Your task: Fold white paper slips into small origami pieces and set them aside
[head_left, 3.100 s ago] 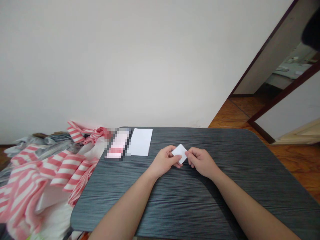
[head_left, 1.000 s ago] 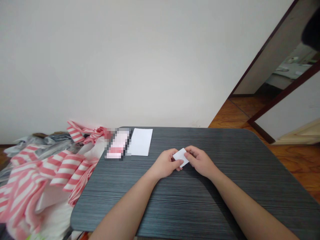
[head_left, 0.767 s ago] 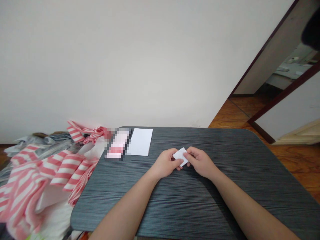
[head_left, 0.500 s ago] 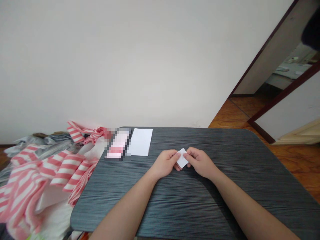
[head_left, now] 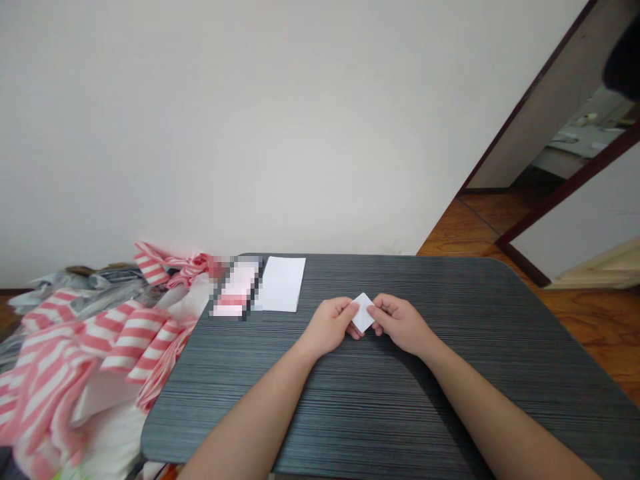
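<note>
Between my two hands is a small white folded paper [head_left: 363,314], turned so that it looks like a diamond. My left hand [head_left: 330,327] pinches its left corner, thumb on top and fingers curled beneath. The right corner is pinched by my right hand [head_left: 403,323] in the same way. Both hands are over the middle of the dark wood-grain table [head_left: 350,413]. The paper's underside is hidden by my fingers.
White sheets of paper [head_left: 283,285] lie at the table's far left, beside a pixelated phone-like object [head_left: 236,288]. Left of the table is a heap of red-and-white striped cloth [head_left: 135,337]. A white wall [head_left: 300,133] rises behind the table.
The folded paper has shifted slightly up and left in my fingers, and more of its face shows. My left hand has risen a little; the right hand has barely moved.
</note>
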The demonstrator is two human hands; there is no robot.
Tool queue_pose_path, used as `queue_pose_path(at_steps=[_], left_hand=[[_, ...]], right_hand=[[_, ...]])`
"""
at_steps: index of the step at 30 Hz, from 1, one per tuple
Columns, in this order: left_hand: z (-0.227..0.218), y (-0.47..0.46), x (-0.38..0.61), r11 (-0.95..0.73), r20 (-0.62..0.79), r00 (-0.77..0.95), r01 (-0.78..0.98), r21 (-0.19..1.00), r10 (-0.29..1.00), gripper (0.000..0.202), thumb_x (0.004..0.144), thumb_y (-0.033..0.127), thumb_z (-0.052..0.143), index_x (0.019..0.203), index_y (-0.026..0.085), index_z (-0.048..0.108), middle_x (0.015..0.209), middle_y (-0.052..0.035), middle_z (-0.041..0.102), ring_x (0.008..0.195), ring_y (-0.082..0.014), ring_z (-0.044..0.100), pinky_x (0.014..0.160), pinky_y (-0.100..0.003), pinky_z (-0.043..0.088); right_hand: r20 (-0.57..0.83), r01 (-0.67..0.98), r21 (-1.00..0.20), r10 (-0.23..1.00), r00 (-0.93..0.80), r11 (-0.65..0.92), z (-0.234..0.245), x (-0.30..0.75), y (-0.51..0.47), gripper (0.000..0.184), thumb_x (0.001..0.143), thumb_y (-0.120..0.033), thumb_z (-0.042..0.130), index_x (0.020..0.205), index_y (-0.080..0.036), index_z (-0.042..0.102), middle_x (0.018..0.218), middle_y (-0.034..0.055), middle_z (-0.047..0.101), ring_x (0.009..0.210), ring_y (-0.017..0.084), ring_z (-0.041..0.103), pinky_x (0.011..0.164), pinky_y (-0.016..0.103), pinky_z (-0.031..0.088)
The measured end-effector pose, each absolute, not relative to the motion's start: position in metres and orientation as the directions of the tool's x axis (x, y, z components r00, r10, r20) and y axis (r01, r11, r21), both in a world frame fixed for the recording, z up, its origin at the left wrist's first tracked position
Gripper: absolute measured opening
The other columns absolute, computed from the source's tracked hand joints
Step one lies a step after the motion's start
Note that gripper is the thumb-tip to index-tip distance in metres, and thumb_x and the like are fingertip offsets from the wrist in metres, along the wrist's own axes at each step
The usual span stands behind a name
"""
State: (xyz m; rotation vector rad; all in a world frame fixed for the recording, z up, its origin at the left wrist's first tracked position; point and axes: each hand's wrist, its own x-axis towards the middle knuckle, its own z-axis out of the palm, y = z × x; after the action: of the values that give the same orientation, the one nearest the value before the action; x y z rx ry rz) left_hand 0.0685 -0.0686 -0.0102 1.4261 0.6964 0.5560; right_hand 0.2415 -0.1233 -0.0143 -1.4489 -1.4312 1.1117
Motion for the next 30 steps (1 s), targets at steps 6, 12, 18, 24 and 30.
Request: queue_pose_path(at_steps=[6, 12, 18, 24, 30], left_hand=[[-0.012, -0.069, 0.068, 0.098, -0.101, 0.713, 0.046, 0.994, 0.694, 0.028, 0.078, 0.036, 0.057, 0.091, 0.011, 0.056, 0.071, -0.007, 0.065, 0.058, -0.013, 0.061, 0.056, -0.024, 0.05], [-0.012, -0.069, 0.069, 0.123, -0.113, 0.693, 0.035, 0.992, 0.712, 0.023, 0.077, 0.032, 0.059, 0.086, 0.012, 0.055, 0.071, -0.0065, 0.066, 0.057, -0.0122, 0.061, 0.055, -0.023, 0.049], [-0.012, -0.067, 0.07, 0.156, -0.135, 0.669, 0.028, 0.987, 0.731, 0.029, 0.079, 0.037, 0.055, 0.09, 0.011, 0.055, 0.068, -0.0071, 0.066, 0.056, -0.0134, 0.062, 0.054, -0.024, 0.05], [-0.014, -0.067, 0.07, 0.216, -0.152, 0.669, -0.013, 0.976, 0.728, 0.039, 0.085, 0.045, 0.041, 0.086, 0.01, 0.057, 0.066, -0.0079, 0.065, 0.057, -0.0151, 0.063, 0.054, -0.027, 0.051], [-0.014, -0.066, 0.069, 0.231, -0.172, 0.638, -0.01, 0.973, 0.751, 0.038, 0.084, 0.045, 0.044, 0.085, 0.009, 0.058, 0.066, -0.0085, 0.065, 0.056, -0.0153, 0.062, 0.054, -0.027, 0.051]], right_hand=[[-0.035, 0.3, -0.953, 0.999, 0.014, -0.037, -0.013, 0.243, -0.123, 0.022, 0.085, -0.036, 0.049, 0.072, -0.019, 0.049, 0.058, -0.0028, 0.055, 0.048, 0.01, 0.049, 0.049, 0.022, 0.039], [-0.06, 0.234, -0.97, 0.998, 0.019, -0.062, -0.017, 0.243, -0.12, 0.023, 0.085, -0.037, 0.049, 0.072, -0.019, 0.05, 0.056, -0.0028, 0.055, 0.046, 0.01, 0.049, 0.047, 0.021, 0.039], [-0.056, 0.332, -0.94, 0.997, 0.053, -0.071, -0.01, 0.244, -0.123, 0.032, 0.087, -0.038, 0.046, 0.061, -0.018, 0.05, 0.049, -0.0025, 0.055, 0.044, 0.01, 0.05, 0.049, 0.022, 0.04], [-0.069, 0.366, -0.926, 0.995, 0.072, -0.09, -0.007, 0.245, -0.124, 0.033, 0.086, -0.039, 0.046, 0.061, -0.019, 0.05, 0.047, -0.0029, 0.055, 0.042, 0.01, 0.05, 0.049, 0.022, 0.04], [-0.048, 0.375, -0.924, 0.997, 0.064, -0.069, -0.007, 0.244, -0.122, 0.036, 0.087, -0.04, 0.044, 0.059, -0.019, 0.05, 0.046, -0.0025, 0.054, 0.042, 0.01, 0.049, 0.049, 0.023, 0.04]])
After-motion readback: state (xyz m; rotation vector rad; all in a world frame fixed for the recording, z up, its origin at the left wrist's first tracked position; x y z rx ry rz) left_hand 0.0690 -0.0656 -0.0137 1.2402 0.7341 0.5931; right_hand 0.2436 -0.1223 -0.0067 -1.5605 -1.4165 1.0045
